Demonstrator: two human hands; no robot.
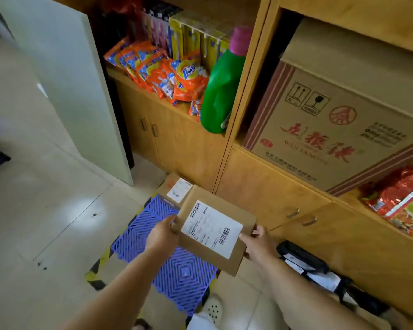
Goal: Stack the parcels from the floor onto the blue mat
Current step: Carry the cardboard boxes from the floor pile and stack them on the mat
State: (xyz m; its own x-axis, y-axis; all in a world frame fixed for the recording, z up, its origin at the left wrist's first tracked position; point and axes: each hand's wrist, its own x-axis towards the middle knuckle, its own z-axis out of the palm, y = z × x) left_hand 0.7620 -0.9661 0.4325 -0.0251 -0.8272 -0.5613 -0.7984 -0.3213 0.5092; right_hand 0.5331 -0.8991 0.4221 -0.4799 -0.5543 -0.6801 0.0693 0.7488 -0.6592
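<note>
Both hands hold one flat cardboard parcel [215,228] in the air above the blue mat [177,270]. Left hand [163,231] has its grip closed on the parcel's left edge, thumb on top near the corner and the other fingers hidden beneath. Right hand [258,242] has its grip closed on the right edge, thumb resting against the white shipping label [211,226] that covers much of the parcel's top face. The parcel is tilted slightly, its far end toward the cupboard.

The blue mat is a plastic grid of ribbed tiles lying on the pale tiled floor [45,210], with yellow and black striped tape [98,267] along its near left side. A second, smaller cardboard parcel [174,189] with its own white label sits at the far end of the mat, against the base of a wooden cupboard [184,144]; the held parcel partly covers it from this angle.

On the floor to the right, beside the cupboard doors, lie dark plastic mailing bags [315,267] with white labels.

The cupboard's open shelf holds orange detergent packets [172,75] and a green bottle with a pink cap [222,89]. The next compartment holds a large printed carton [332,129], and red foil snack packs [401,198] lie lower right.
</note>
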